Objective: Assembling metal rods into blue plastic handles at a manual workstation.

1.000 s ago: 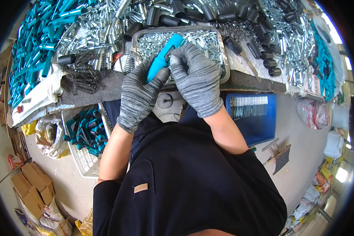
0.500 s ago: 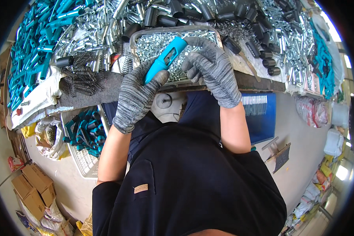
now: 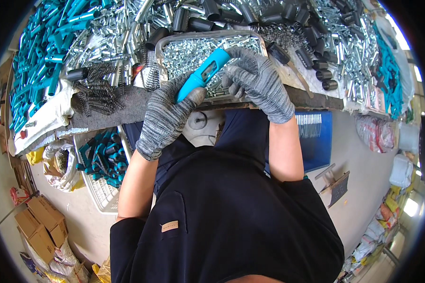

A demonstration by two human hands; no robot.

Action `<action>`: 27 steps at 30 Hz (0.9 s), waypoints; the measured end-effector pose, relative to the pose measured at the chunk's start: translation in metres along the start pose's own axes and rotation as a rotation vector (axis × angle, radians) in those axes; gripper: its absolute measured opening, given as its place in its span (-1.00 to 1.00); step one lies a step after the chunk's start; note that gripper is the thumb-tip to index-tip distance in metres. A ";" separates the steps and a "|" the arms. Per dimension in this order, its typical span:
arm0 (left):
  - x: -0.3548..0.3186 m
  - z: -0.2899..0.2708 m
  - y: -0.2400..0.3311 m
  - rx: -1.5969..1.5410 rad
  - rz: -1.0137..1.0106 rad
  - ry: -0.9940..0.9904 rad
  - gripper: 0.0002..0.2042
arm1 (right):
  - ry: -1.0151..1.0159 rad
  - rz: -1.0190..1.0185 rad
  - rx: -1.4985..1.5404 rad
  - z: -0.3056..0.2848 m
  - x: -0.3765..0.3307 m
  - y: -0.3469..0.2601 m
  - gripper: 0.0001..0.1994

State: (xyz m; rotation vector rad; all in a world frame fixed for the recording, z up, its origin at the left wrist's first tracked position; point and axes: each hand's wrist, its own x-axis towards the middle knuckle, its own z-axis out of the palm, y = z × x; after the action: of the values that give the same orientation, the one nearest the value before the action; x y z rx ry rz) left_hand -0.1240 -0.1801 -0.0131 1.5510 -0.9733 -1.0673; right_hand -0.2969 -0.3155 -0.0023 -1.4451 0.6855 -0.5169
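Observation:
A teal plastic tube (image 3: 202,75) with an oblong side window lies tilted in my left hand (image 3: 167,113), its upper end pointing away to the right. Gloved in grey knit, that hand is closed round the tube's lower part, thumb along the near side. Something dark and metallic shows inside the window. My right hand (image 3: 259,80), in a matching glove, has its index finger bent over the tube's upper end. Its other fingers are curled in, and whether they hold a small part is hidden. Both hands are above a grey tray (image 3: 161,47) of small silvery metal parts.
Teal plastic pieces (image 3: 52,56) are heaped at the bench's left. Dark coil springs (image 3: 99,96) lie near its front edge, black sleeves (image 3: 311,37) and metal pins (image 3: 359,61) to the right. Below stand a white basket (image 3: 106,198) of teal-black parts and a blue crate (image 3: 316,151).
The tube and both hands have shifted slightly to the right. My right index finger stays at the tube's upper end, and my left hand keeps its grip.

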 end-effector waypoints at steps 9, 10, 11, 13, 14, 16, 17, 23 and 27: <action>0.005 0.000 0.006 0.093 0.070 0.025 -0.58 | 0.157 -0.149 -0.158 0.026 -0.009 -0.004 -0.86; 0.007 0.001 0.006 0.145 0.109 0.040 -0.58 | 0.175 -0.216 -0.273 0.028 -0.007 -0.004 -0.87; 0.009 0.001 0.007 0.143 0.115 0.036 -0.58 | 0.211 -0.197 -0.358 0.031 -0.007 -0.009 -0.90; 0.010 0.003 0.006 0.020 0.081 0.038 -0.57 | 0.233 -0.209 -0.413 0.034 -0.007 -0.009 -0.90; 0.008 0.003 0.003 0.049 0.121 0.073 -0.57 | 0.255 -0.220 -0.466 0.036 -0.008 -0.011 -0.90; 0.006 -0.002 -0.006 0.190 0.272 0.161 -0.60 | 0.272 -0.307 -0.693 0.043 -0.007 -0.012 -0.86; 0.007 0.000 -0.002 0.289 0.281 0.185 -0.61 | 0.304 -0.353 -0.797 0.044 -0.009 -0.014 -0.83; 0.011 0.019 0.005 0.614 0.428 0.316 -0.59 | 0.516 -0.354 -0.749 0.053 -0.007 0.001 -0.88; 0.015 0.016 0.011 0.314 0.395 0.206 -0.59 | 0.600 -0.298 -0.396 0.034 -0.004 0.002 -0.62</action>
State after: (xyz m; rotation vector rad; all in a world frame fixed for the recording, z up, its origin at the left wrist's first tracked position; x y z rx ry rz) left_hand -0.1355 -0.2009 -0.0073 1.5903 -1.2797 -0.4855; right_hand -0.2760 -0.2880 -0.0038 -1.7907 1.0960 -1.1213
